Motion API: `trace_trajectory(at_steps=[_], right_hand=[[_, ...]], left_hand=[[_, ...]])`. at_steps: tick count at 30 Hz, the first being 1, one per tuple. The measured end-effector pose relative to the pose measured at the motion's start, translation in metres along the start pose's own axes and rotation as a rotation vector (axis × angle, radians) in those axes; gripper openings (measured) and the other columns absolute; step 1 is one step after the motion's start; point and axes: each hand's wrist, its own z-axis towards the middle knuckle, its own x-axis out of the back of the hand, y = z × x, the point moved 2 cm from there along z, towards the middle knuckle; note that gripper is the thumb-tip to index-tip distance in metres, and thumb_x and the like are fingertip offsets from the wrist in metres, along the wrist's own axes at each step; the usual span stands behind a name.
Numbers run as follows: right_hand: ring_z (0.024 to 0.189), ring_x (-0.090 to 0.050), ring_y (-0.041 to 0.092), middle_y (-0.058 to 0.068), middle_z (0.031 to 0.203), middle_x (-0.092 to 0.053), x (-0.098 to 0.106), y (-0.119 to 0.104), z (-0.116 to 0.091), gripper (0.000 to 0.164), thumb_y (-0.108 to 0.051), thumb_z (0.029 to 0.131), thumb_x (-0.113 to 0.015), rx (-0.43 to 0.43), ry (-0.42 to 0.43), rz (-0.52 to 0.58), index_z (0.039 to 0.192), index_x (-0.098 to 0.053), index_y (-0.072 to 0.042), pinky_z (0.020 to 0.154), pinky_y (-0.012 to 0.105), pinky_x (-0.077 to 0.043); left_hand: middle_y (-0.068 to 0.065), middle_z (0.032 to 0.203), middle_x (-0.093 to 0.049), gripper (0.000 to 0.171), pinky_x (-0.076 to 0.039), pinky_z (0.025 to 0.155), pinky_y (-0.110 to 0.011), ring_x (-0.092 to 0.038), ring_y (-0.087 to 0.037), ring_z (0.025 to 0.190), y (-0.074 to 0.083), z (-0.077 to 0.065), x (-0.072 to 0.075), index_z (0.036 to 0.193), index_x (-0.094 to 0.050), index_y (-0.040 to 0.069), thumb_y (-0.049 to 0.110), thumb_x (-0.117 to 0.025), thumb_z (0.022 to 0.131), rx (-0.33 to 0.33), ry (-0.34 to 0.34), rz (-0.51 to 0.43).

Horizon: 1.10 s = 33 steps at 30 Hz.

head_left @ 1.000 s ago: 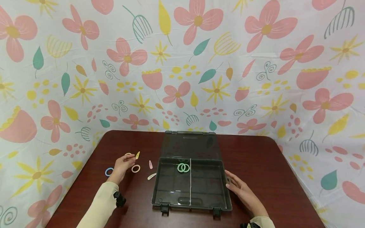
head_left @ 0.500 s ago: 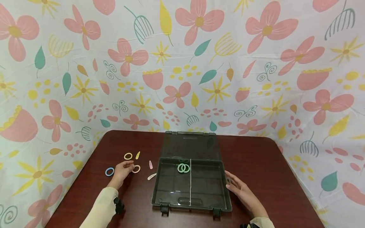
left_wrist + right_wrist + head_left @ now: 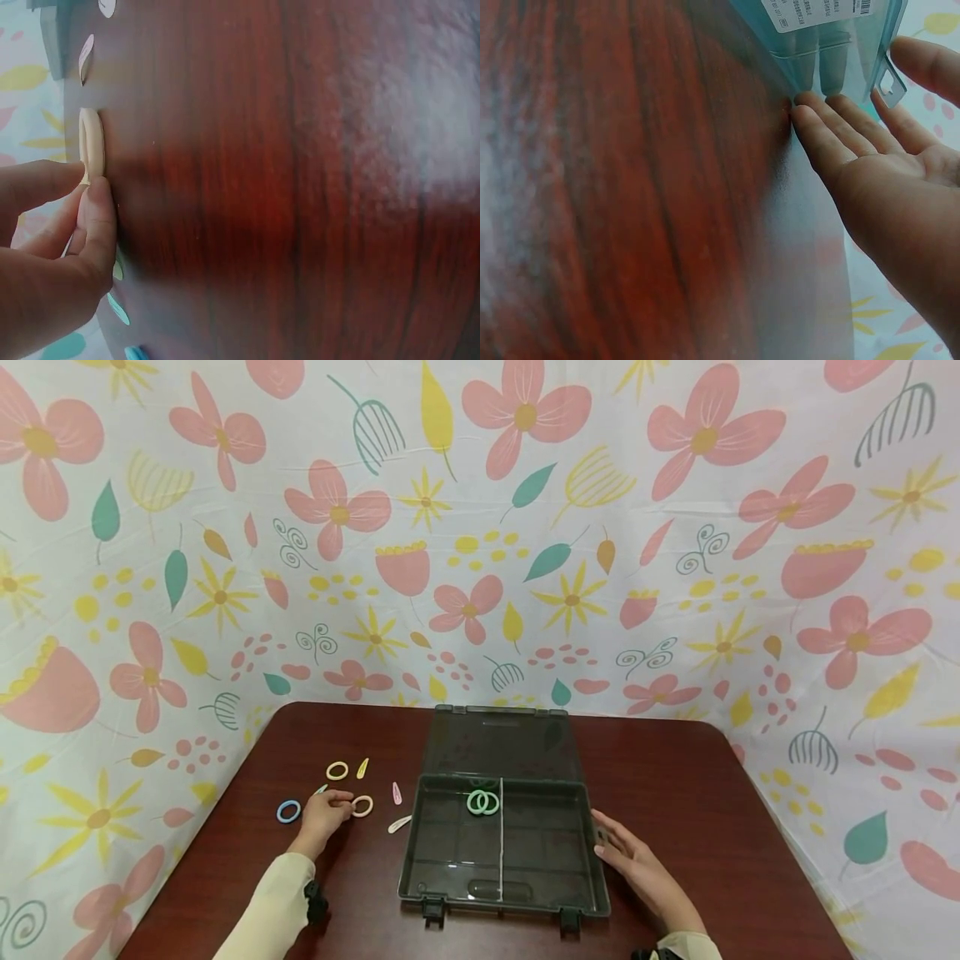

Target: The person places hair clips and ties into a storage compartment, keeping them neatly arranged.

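Note:
My left hand [image 3: 321,823] is low over the table, its thumb and fingertips pinching the near edge of a beige hair tie [image 3: 95,142]. A mint snap hair clip [image 3: 321,789] shows just behind that hand. To the right, my right hand [image 3: 636,867] rests with extended fingers against the side of a dark see-through plastic box [image 3: 547,843]. In the right wrist view its fingertips touch the box wall near a hanging tab. Two mint green hair ties [image 3: 469,802] overlap inside the box, in the left compartment by the divider.
Left of the box lie a blue hair tie [image 3: 279,812], a pale yellow hair tie [image 3: 328,772], a yellow clip [image 3: 363,768], a pink clip [image 3: 397,793] and a cream clip [image 3: 399,824]. The box lid [image 3: 502,739] lies back toward the patterned cloth [image 3: 465,527].
My left hand has come back toward me from beside the pale yellow hair tie and taken hold of the beige one, which has shifted slightly. My right hand has stayed at the box.

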Motion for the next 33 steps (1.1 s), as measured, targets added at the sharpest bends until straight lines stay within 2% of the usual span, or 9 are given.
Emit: trace_trajectory(at_steps=[4,10,19,27,30,33], right_hand=[[0.145,-0.003,0.039,0.014,0.16,-0.01,-0.001,0.0,-0.001,0.06,-0.021,0.1,-0.053,0.002,0.004,0.006,0.153,-0.024,-0.019,0.111,0.063,-0.023],[0.145,-0.004,0.04,0.014,0.16,-0.01,0.0,0.0,-0.001,0.06,-0.023,0.1,-0.052,-0.014,0.007,0.004,0.153,-0.024,-0.019,0.11,0.063,-0.023],[0.145,-0.005,0.039,0.012,0.16,-0.011,0.001,0.004,0.0,0.062,-0.026,0.1,-0.054,-0.023,0.017,-0.004,0.154,-0.024,-0.02,0.111,0.062,-0.023],[0.145,-0.005,0.039,0.012,0.159,-0.012,0.002,0.006,0.001,0.062,-0.025,0.1,-0.054,-0.02,0.013,0.006,0.154,-0.024,-0.021,0.111,0.063,-0.023],[0.145,-0.005,0.038,0.011,0.159,-0.012,0.001,0.004,0.0,0.062,-0.025,0.1,-0.053,-0.019,0.009,0.004,0.154,-0.024,-0.021,0.111,0.062,-0.023],[0.145,-0.005,0.038,0.012,0.16,-0.011,0.001,0.002,0.0,0.062,-0.025,0.1,-0.053,-0.016,0.003,-0.001,0.154,-0.023,-0.02,0.111,0.062,-0.023]], left_hand=[[-0.012,0.079,-0.068,0.017,-0.054,0.058,-0.027,-0.066,-0.017,0.067,0.0,-0.001,-0.004,0.098,-0.067,-0.01,0.001,-0.067,0.086,0.003,0.019,0.047],[-0.016,0.082,-0.065,0.01,-0.058,0.059,-0.032,-0.064,-0.019,0.064,0.004,-0.002,-0.008,0.086,-0.068,-0.007,0.002,-0.068,0.085,0.009,0.01,0.081],[-0.015,0.078,-0.063,0.01,-0.057,0.057,-0.034,-0.061,-0.019,0.062,0.007,-0.003,-0.008,0.082,-0.066,-0.007,0.001,-0.064,0.087,-0.019,-0.013,0.11],[-0.023,0.093,-0.063,0.011,-0.06,0.063,-0.034,-0.065,-0.019,0.066,0.017,0.0,-0.007,0.091,-0.065,-0.01,0.001,-0.063,0.089,0.019,-0.012,0.008],[-0.018,0.085,-0.064,0.012,-0.06,0.065,-0.036,-0.066,-0.021,0.068,0.024,0.0,-0.009,0.093,-0.064,-0.011,0.001,-0.062,0.09,0.023,-0.019,-0.049],[-0.018,0.083,-0.064,0.012,-0.06,0.066,-0.037,-0.067,-0.023,0.069,0.035,0.0,-0.012,0.094,-0.063,-0.013,-0.001,-0.061,0.091,0.007,-0.035,-0.11]])
